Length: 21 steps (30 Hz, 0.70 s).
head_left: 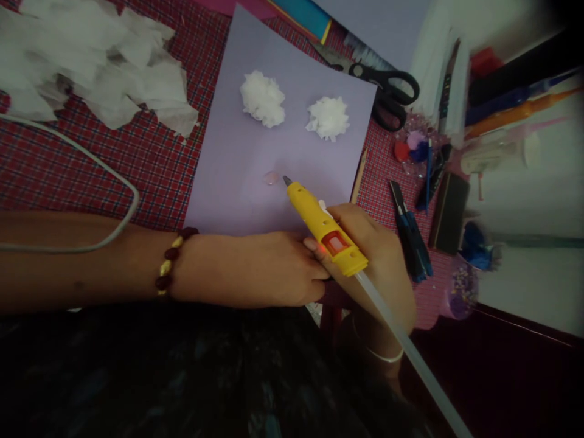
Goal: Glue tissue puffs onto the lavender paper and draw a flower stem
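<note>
My right hand [374, 255] is wrapped round a yellow glue gun [314, 216], with a long glue stick [406, 347] sticking out of its back end. The gun's tip is just above a lilac sheet [228, 164], beside a small clear blob of glue [271, 177]. Two crumpled white paper puffs [263, 99] lie on the sheet's far part. My left hand [264, 267], below a beaded bracelet, rests at the sheet's near edge with its fingers curled in against my right hand. What those fingers hold, if anything, is hidden.
White tissue pieces [91, 55] are heaped at the far left on a red checked cloth [86, 158]. A white cable [132, 188] crosses my left forearm. Black-handled scissors [387, 91] touch the sheet's far right corner. A cutter [410, 237] and pots of beads lie at the right.
</note>
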Each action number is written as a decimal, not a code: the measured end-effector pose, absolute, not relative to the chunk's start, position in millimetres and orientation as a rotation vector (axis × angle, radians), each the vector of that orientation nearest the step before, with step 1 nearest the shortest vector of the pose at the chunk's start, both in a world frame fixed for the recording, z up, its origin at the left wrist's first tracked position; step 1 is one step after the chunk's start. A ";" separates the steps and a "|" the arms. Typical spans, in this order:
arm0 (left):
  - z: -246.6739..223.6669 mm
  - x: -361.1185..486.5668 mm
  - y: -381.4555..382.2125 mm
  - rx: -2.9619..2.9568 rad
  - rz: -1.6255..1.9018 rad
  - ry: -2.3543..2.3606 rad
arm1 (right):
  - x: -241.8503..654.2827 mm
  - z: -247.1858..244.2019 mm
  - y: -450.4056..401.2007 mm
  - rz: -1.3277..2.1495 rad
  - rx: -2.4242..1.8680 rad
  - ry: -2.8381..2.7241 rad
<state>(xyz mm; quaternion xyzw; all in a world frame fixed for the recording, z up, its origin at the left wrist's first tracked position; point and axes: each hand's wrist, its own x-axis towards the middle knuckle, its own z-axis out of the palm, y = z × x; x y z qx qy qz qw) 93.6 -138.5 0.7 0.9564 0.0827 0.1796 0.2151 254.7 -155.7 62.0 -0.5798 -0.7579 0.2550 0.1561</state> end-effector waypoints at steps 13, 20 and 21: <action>7.6 87.7 -121.8 2.557 0.428 0.104 | 250.0 56.4 -152.2 0.754 -1.586 -1.991; 13.0 76.7 -109.1 2.600 0.396 -0.112 | 255.9 35.2 -144.8 0.690 -1.723 -1.543; 12.2 76.2 -109.6 2.602 0.420 -0.114 | 256.6 34.0 -143.7 0.707 -1.739 -1.482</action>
